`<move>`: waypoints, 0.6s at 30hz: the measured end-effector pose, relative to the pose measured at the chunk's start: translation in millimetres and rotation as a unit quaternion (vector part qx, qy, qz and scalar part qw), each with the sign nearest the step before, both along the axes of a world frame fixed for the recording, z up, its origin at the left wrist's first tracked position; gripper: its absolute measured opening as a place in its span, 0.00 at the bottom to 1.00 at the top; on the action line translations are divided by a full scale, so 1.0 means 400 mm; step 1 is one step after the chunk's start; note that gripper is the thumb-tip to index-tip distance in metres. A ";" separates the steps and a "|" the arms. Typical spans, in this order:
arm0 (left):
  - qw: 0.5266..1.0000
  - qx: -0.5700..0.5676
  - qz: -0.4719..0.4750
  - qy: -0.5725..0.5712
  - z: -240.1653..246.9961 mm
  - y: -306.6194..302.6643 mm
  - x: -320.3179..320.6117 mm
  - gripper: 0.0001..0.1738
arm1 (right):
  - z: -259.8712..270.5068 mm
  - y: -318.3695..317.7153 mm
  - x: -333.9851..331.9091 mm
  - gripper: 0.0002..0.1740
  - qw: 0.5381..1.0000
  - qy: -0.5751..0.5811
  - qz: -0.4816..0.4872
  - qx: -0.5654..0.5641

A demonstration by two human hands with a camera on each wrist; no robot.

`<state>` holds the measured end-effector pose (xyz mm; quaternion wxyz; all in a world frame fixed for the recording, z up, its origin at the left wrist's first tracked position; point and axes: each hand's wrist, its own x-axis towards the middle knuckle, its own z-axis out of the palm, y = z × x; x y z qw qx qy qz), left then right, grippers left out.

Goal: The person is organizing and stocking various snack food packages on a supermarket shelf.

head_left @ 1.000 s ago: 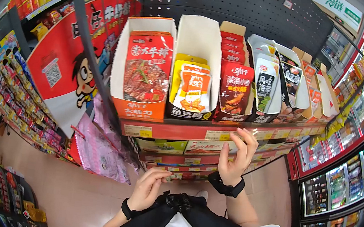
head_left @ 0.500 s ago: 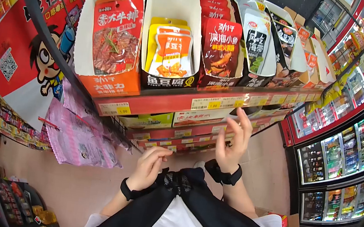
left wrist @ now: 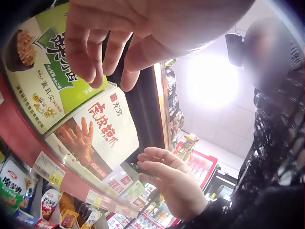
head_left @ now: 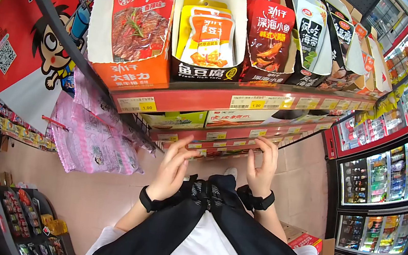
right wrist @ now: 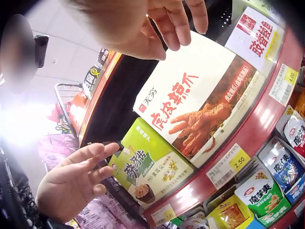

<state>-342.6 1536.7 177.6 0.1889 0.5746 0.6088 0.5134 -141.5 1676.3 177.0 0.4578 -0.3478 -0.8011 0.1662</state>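
Observation:
Both hands are held in front of a snack shelf with nothing in them. My left hand (head_left: 171,170) is on the left in the head view, its fingers loosely bent. Across from it is my right hand (head_left: 261,170), fingers relaxed and pointing up towards the shelf. In the left wrist view, the left hand's fingers overlap a green and cream snack box (left wrist: 43,67). A white box with a chicken-foot picture (right wrist: 195,100) stands beside the green one, behind the right hand in the right wrist view.
On the upper shelf, open display boxes hold a red steak-picture pouch (head_left: 140,21), orange-and-white pouches (head_left: 209,38) and dark red fish pouches (head_left: 269,38). Red price strips (head_left: 187,97) edge the shelves. Pink bags (head_left: 94,139) hang at left; lit drink coolers (head_left: 388,177) stand at right.
The head view has shifted, placing the shelf higher. My right hand has dropped away from the upper price strip. My left hand has risen in view, its fingers lifted and more spread.

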 end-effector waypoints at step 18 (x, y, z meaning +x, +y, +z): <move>0.977 -0.025 0.167 0.128 0.000 0.071 -0.052 0.32 | 0.054 0.101 -0.058 0.37 0.989 -0.134 -0.015 0.065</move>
